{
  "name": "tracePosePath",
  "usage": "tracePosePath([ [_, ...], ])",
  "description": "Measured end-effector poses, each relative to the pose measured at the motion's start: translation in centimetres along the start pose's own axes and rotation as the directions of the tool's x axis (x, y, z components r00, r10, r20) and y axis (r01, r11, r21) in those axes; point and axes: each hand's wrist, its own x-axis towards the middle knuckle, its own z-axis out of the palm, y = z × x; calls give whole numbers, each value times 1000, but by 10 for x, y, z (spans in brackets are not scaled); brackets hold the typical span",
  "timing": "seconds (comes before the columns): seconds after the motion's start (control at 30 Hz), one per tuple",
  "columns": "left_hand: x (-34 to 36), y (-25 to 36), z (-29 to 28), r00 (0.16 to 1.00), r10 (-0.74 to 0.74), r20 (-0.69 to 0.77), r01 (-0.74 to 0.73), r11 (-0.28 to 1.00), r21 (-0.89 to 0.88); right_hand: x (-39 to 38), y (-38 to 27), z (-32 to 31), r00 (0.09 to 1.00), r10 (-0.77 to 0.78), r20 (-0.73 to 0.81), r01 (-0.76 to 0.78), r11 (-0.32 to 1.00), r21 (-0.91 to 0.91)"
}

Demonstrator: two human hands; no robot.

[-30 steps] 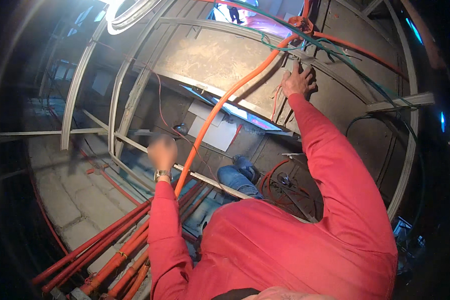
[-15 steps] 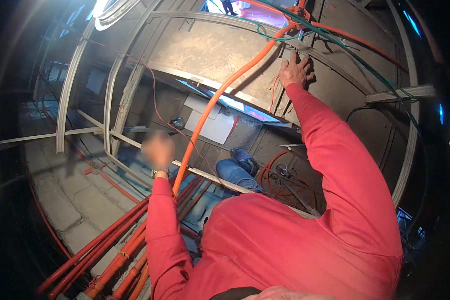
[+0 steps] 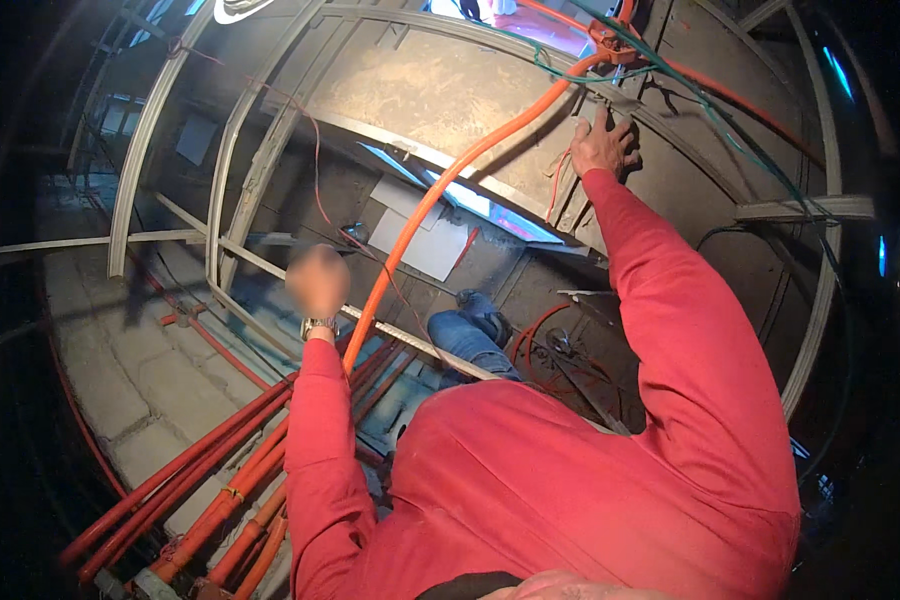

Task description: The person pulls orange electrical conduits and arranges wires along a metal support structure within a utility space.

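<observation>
At the upper right, my right hand (image 3: 604,147) rests with its fingers apart on a dusty brown panel (image 3: 420,100). It lies beside a metal rail and a thin red wire, just below an orange junction box (image 3: 612,42). My left hand (image 3: 320,290), with a watch on its wrist, is at the pale metal channel (image 3: 420,343) on the left. Its fingers are blurred, so whether it grips the channel is hidden. A thick orange conduit (image 3: 402,243) curves down from the junction box and passes close to my left wrist.
Metal framing (image 3: 142,160) stands at the left, above a block wall (image 3: 150,400). Several red and orange pipes (image 3: 210,470) run along the lower left. Green cables (image 3: 730,120) cross the upper right. Below lie white sheets (image 3: 420,250) and coiled red hose (image 3: 540,335).
The view has shifted slightly, moving the panel and junction box a little rightward and down in the picture. More of my left wrist's watch shows. My right hand remains on the panel.
</observation>
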Motion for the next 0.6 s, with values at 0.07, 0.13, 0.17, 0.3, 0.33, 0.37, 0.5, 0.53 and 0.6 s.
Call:
tracePosePath([
  [0.07,1,3,-1,1000,-16,26,16,1000,5,0,3,-1,1000,9,3,-9,1000,20],
  [0.13,1,12,-6,996,-46,81,47,999,0,0,7,-2,1000,21,22,-20,999,-35],
  [0.17,-1,8,-6,996,-45,71,45,999,-1,0,4,-2,1000,20,14,-19,999,-29],
  [0.3,-2,3,-3,999,-29,26,29,1000,4,0,0,-2,1000,16,4,-16,1000,-25],
  [0.33,-2,4,-4,999,-28,29,28,1000,2,0,1,-3,1000,14,12,-14,1000,-21],
  [0.37,-3,6,-5,999,-29,34,29,1000,2,-1,2,-4,1000,11,24,-11,1000,-17],
  [0.5,-1,11,-10,999,-31,43,30,999,25,-1,3,-4,999,21,27,-21,1000,-9],
  [0.53,0,11,-11,998,-30,51,28,999,25,1,2,-4,1000,19,23,-19,1000,-4],
  [0.6,-1,10,-11,998,-28,62,26,999,29,-2,0,-8,1000,18,22,-19,1000,2],
])
